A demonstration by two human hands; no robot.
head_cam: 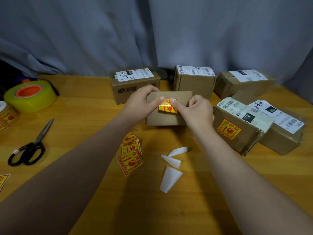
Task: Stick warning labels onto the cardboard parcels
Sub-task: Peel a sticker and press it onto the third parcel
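Observation:
A plain cardboard parcel (166,118) lies in the middle of the wooden table. Over its top, my left hand (140,103) and my right hand (194,111) both pinch one yellow-and-red warning label (166,107), thumbs meeting at its curled upper edge. A few loose warning labels (130,158) lie in front of the parcel. To the right, a parcel (237,128) carries a stuck warning label (229,129) on its side.
Three more parcels (135,83) (194,80) (243,83) stand at the back, another (284,133) at the right. White backing papers (171,177) lie near me. Scissors (30,148), a tape roll (31,96) and a label roll (7,117) sit at left.

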